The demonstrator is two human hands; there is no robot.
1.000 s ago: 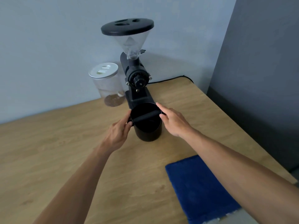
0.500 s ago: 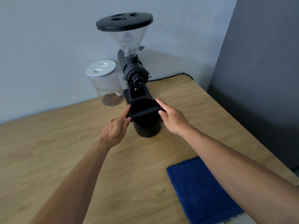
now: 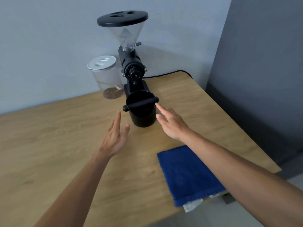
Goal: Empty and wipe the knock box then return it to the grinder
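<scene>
Both hands have let go of the knock box (image 3: 142, 110), left hand (image 3: 114, 136) and right hand (image 3: 172, 123) now spread empty beside it as it stands against the grinder (image 3: 131, 68), apparently returned.

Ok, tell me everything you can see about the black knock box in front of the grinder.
The knock box is a matte black round tub, plastic or coated metal by its look, with a dark bar across its open top and knobs at both bar ends. It stands upright on the wooden table, against the grinder's base, below its spout. Its inside looks dark, with no visible grounds. Neither the left hand nor the right hand touches it; both are open beside it.
</scene>
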